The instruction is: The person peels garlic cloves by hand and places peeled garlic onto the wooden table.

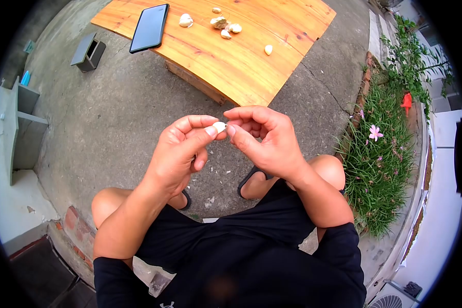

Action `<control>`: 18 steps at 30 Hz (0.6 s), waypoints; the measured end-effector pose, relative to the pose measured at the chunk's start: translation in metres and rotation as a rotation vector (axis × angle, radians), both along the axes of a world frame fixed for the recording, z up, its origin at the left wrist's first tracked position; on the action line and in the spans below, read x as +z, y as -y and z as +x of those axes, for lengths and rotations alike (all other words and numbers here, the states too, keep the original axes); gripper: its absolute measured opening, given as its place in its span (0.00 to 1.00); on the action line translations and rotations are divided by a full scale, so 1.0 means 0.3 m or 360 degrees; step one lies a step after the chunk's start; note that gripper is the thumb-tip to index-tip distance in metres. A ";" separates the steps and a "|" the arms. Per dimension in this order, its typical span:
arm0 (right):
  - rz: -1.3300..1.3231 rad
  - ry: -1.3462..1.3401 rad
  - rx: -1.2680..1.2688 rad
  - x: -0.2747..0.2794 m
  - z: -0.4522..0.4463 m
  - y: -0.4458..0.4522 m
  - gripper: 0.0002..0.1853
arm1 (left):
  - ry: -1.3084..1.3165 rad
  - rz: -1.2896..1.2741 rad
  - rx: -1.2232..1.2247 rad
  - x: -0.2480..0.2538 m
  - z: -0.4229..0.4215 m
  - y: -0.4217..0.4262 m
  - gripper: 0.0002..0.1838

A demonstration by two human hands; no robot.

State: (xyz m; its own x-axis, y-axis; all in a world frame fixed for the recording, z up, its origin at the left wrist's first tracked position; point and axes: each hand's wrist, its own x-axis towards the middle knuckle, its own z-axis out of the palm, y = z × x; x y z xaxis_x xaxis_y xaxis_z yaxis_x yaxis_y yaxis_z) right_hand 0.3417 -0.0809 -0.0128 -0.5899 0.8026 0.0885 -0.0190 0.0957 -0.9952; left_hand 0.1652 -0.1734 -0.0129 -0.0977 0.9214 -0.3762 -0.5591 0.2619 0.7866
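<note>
A whitish garlic clove (219, 127) is pinched between the thumb and fingers of my left hand (178, 146), in front of me and above the ground. My right hand (264, 136) is closed in a pinch at the clove's right end, with a small thin bit at its fingertips that I cannot make out. On the wooden table (251, 72) beyond my hands are a garlic bulb (186, 20), a partly opened bulb (219, 22) with cloves beside it, and a single clove (268, 50) farther right.
A dark-edged tablet or phone (149, 27) lies at the table's left edge. A grey box (89, 53) stands on the concrete ground at the left. Grass with pink flowers (376, 134) grows at the right. Small pale scraps lie on the ground between my feet.
</note>
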 end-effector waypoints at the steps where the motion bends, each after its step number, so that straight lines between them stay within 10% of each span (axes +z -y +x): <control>1: 0.0111 0.0053 0.0012 -0.003 0.001 -0.006 0.08 | -0.0040 0.0031 0.0001 -0.003 0.001 0.001 0.10; 18: 0.0643 0.0324 -0.0109 0.029 0.000 0.007 0.05 | -0.0270 0.0086 -0.0062 0.001 0.001 0.010 0.12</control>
State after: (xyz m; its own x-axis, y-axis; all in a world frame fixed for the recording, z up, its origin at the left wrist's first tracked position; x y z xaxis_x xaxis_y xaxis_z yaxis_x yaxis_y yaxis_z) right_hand 0.3416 -0.0831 -0.0040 -0.5745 0.7653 0.2902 0.1929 0.4712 -0.8607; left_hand 0.1656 -0.1764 -0.0127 -0.1193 0.9442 -0.3070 -0.4076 0.2354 0.8823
